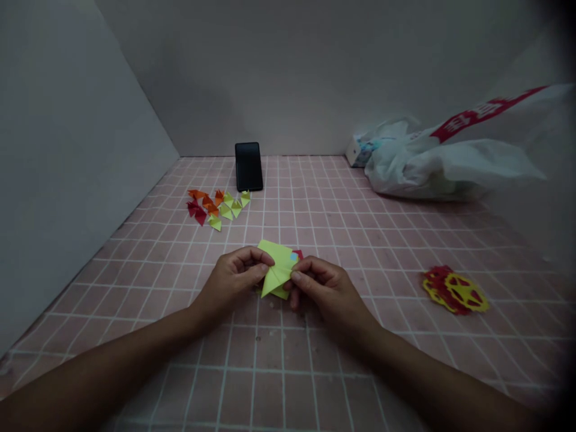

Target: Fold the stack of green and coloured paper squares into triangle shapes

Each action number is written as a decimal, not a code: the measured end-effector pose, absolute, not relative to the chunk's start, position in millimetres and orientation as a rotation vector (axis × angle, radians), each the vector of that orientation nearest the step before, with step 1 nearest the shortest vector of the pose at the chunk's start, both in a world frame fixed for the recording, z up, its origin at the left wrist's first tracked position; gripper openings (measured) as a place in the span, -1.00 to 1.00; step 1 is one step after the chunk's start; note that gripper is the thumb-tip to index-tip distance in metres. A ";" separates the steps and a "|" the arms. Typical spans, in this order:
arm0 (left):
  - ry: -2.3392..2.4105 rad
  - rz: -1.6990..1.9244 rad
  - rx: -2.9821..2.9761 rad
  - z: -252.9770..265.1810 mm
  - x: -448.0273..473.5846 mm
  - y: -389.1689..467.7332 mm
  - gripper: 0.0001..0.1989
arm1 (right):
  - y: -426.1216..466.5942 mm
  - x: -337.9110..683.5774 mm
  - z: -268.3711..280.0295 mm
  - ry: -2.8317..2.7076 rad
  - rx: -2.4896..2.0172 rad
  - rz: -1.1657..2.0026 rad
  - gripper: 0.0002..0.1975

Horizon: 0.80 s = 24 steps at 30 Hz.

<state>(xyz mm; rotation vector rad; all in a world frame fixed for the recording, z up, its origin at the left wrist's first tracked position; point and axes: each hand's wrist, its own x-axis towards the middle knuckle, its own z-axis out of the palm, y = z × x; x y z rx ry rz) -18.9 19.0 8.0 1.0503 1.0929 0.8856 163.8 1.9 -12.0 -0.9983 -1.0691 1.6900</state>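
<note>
Between my two hands is a partly folded sheet of yellow-green paper [279, 259], with a crease running to a pointed lower corner. My left hand [238, 273] pinches its left edge between thumb and fingers. At the right edge, my right hand [321, 282] pinches the same paper, thumb in front. A small light-blue spot shows near the upper right corner. Behind and below the sheet, more yellow-green paper peeks out, along with a bit of red paper [297, 252]; both are mostly hidden.
Small folded paper pieces in orange [210, 206], red [197, 212] and yellow-green [226, 211] lie left of centre, before a propped black phone [249, 167]. Red and yellow cut-out shapes [455, 291] are at right. A white plastic bag [423, 165] and a box [359, 151] stand back right.
</note>
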 end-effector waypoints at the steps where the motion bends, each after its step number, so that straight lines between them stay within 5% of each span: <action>1: 1.090 0.883 1.058 7.8 -19.1 19.1 -0.91 | 1.7 163.8 -11.6 -1.077 -1.007 1.682 -0.86; 11: 1.068 0.934 1.056 1.9 -19.0 20.7 -0.78 | 0.6 164.4 -12.1 -1.129 -1.033 1.634 -0.84; 24: 1.119 0.966 1.181 9.3 -17.3 20.0 -0.84 | 0.0 164.0 -8.2 -1.121 -1.054 1.645 -0.85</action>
